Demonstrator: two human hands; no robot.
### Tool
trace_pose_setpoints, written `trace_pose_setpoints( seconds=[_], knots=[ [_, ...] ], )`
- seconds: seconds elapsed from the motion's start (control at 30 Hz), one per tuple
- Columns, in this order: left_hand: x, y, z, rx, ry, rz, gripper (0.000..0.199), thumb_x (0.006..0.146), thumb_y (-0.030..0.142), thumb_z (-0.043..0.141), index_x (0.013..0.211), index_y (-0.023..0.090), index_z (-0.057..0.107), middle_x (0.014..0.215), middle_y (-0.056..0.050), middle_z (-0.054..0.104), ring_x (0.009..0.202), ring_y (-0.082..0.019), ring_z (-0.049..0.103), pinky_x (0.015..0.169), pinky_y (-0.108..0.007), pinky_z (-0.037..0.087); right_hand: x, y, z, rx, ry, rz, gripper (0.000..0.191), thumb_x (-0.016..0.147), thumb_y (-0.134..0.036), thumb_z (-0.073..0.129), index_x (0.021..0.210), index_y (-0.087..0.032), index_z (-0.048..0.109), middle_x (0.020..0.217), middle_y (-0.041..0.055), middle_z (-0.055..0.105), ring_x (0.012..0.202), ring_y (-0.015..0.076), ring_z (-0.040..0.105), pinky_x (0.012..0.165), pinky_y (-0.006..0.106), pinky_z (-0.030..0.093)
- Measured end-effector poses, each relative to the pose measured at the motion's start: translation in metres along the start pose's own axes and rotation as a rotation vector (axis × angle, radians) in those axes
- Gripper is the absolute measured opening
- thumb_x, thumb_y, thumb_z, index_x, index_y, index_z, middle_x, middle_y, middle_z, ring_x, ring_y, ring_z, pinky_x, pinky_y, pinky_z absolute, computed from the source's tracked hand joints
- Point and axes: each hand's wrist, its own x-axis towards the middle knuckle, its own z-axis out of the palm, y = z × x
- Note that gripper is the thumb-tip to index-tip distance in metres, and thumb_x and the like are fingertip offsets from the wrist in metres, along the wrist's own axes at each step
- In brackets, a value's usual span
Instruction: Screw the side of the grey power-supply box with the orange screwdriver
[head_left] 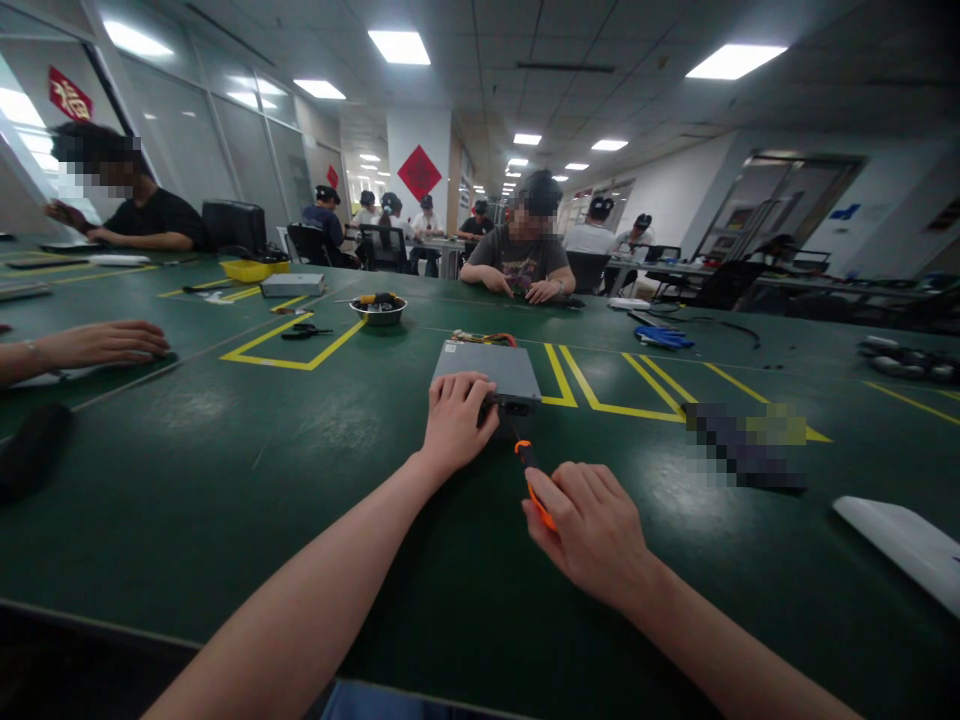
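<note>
A grey metal box (495, 368) with coloured wires at its far side lies flat on the green table (300, 500). My left hand (459, 420) grips the near left corner of this box, fingers bent over its top and front edge. In my right hand (589, 520) is a screwdriver (526, 456) with a black and orange handle. Its thin shaft points up and left towards the front face of the box, near a dark socket. Whether the tip touches the box is too small to tell.
A metal bowl (379, 311) with tools stands behind, left of the box. Another person's hand (105, 345) rests at the left. Blue gloves (663, 337), a dark blurred object (742, 450) and a white panel (904, 540) lie to the right. A person (529, 250) sits opposite.
</note>
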Motion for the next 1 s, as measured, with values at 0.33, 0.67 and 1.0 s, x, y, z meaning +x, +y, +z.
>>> trace_pose_setpoints(
  seconds=[0.33, 0.67, 1.0],
  knots=[
    [-0.0006, -0.0013, 0.0011, -0.004, -0.003, 0.01, 0.021, 0.081, 0.026, 0.051, 0.102, 0.023, 0.053, 0.113, -0.005, 0.055, 0.108, -0.021, 0.046, 0.096, -0.039, 0.028, 0.0035, -0.0009, -0.0058, 0.055, -0.059, 0.035, 0.03, 0.09, -0.039, 0.038, 0.094, -0.014, 0.054, 0.075, 0.0073, 0.055, 0.067, 0.0185, 0.048, 0.064, 0.032, 0.036],
    [-0.0006, 0.0001, -0.001, -0.007, -0.002, 0.003, 0.022, 0.08, 0.026, 0.052, 0.102, 0.023, 0.053, 0.113, -0.005, 0.055, 0.107, -0.021, 0.046, 0.096, -0.039, 0.028, -0.0017, -0.0017, 0.0002, 0.094, 0.061, 0.069, 0.015, 0.08, -0.017, 0.049, 0.094, -0.014, 0.051, 0.079, 0.0078, 0.052, 0.072, 0.0199, 0.047, 0.067, 0.034, 0.041],
    [-0.0003, 0.0007, 0.0005, -0.005, -0.009, -0.014, 0.024, 0.08, 0.029, 0.053, 0.103, 0.024, 0.053, 0.114, -0.005, 0.055, 0.108, -0.022, 0.046, 0.096, -0.04, 0.028, 0.0008, 0.0004, -0.006, 0.011, 0.006, 0.045, 0.018, 0.085, -0.032, 0.052, 0.094, -0.017, 0.055, 0.077, 0.0065, 0.05, 0.069, 0.0185, 0.045, 0.064, 0.033, 0.039]
  ],
)
